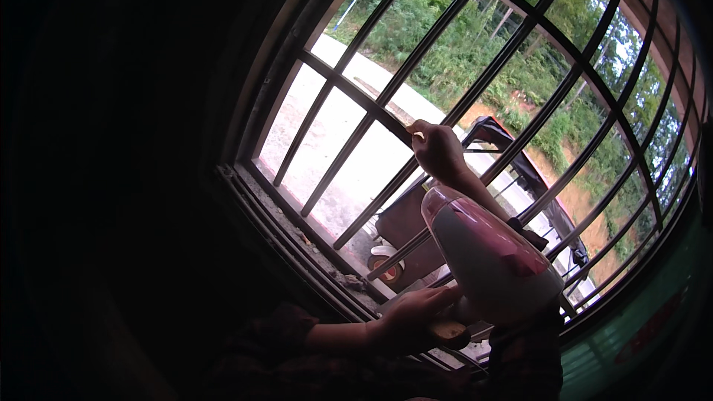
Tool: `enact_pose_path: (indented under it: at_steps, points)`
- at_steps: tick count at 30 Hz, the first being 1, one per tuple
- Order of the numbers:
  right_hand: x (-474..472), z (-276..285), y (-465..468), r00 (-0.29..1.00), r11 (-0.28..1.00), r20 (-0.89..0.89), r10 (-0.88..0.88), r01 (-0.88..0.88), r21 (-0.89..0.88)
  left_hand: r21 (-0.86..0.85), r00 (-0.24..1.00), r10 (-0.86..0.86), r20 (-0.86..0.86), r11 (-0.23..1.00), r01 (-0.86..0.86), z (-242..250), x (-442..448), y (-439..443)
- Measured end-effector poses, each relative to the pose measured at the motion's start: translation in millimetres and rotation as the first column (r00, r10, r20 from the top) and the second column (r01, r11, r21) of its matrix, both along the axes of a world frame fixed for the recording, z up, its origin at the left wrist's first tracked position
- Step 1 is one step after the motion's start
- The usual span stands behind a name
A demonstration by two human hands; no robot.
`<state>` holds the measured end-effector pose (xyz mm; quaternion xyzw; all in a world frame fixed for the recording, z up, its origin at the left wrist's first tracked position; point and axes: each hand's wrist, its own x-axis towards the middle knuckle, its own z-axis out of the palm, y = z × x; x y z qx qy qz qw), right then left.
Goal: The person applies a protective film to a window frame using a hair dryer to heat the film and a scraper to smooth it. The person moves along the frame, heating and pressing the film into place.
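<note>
Below the middle of the picture, my left hand (409, 314) grips the underside of what looks like a pink and grey hair dryer (496, 256). A brownish rounded piece (450, 329) shows just under those fingers; its kind cannot be told. Higher up, my right hand (440, 150) is raised before the window grille, its forearm partly hidden behind the dryer. Thumb and forefinger come together by the grille's crossbar (356, 92). Whether they pinch something small or touch the bar cannot be made out.
Dark metal bars (429, 33) cross the window. Grit and debris lie along the sill (303, 239). Outside stand a canopied cargo vehicle (409, 228), pale paving (295, 117) and a wooded bank. At lower right is a glossy green surface (624, 334) with red marking. The left side is dark.
</note>
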<state>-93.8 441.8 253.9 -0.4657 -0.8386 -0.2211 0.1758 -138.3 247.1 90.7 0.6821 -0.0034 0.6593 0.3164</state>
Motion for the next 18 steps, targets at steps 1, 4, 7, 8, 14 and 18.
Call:
enact_pose_path:
  at_steps: [1, 4, 7, 8, 14, 18]
  points:
    - [3.5, 2.4, 2.4, 0.991, 0.996, 0.103, -0.080, 0.075, 0.056, -0.038, 0.999, -0.045, -0.015, 0.998, 0.044, 3.1, -2.0, -2.2]
    - [4.9, -4.8, -11.2, 0.997, 0.999, -0.055, 0.045, -0.046, -0.025, -0.094, 0.995, -0.100, -0.012, 0.991, 0.098, 4.6, -6.6, -2.8]
    - [9.0, -10.7, -6.4, 0.964, 0.964, -0.019, 0.265, -0.265, -0.019, -0.546, 0.778, -0.554, 0.296, 0.570, 0.614, 8.2, -8.7, -8.4]
    - [13.2, -9.6, -5.7, 0.970, 0.973, 0.095, 0.222, -0.227, 0.036, -0.535, 0.782, -0.550, 0.293, 0.584, 0.611, 6.3, -7.3, -8.5]
    - [7.9, 10.3, -16.1, 0.860, 0.999, 0.508, 0.050, -0.046, -0.021, -0.098, 0.996, -0.077, -0.047, 0.993, 0.072, -16.2, 8.7, 5.4]
    - [9.8, 8.2, -18.6, 0.933, 0.986, 0.341, 0.118, -0.150, 0.068, -0.098, 0.993, -0.070, -0.100, 0.993, 0.060, -16.8, 16.6, 7.4]
